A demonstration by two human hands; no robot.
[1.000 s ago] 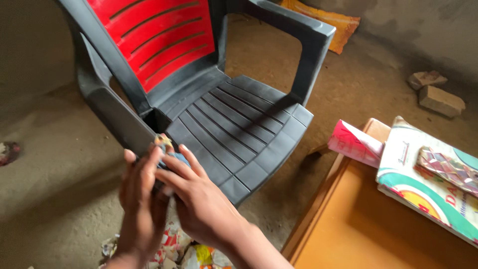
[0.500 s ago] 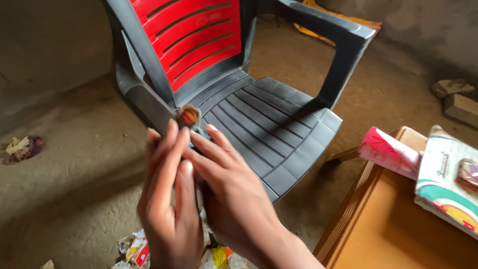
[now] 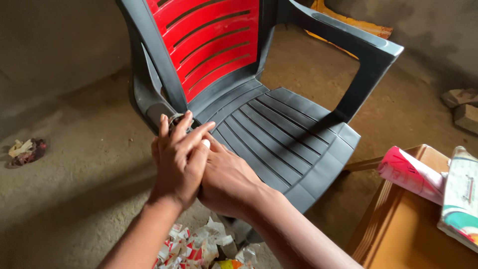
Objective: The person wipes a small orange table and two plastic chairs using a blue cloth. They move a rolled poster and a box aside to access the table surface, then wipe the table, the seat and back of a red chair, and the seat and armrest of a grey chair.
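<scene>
My left hand (image 3: 178, 162) and my right hand (image 3: 230, 180) are pressed together in front of the plastic chair (image 3: 279, 124), the left lying over the right. A small round object (image 3: 175, 119) with a metallic rim peeks out just above the left fingertips; most of it is hidden and I cannot tell which hand grips it. The chair has a dark grey slatted seat and arms and a red slatted backrest (image 3: 209, 45).
Torn red, white and yellow paper scraps (image 3: 199, 246) lie on the dirt floor below my wrists. A wooden table (image 3: 413, 229) at the lower right carries a pink rolled packet (image 3: 411, 174) and a printed book (image 3: 460, 204). Litter (image 3: 26, 151) lies far left, bricks (image 3: 460, 107) far right.
My hands have closed together, the left now covering the right, and the small round object that stood clear at the fingertips is mostly hidden. The view has shifted a little.
</scene>
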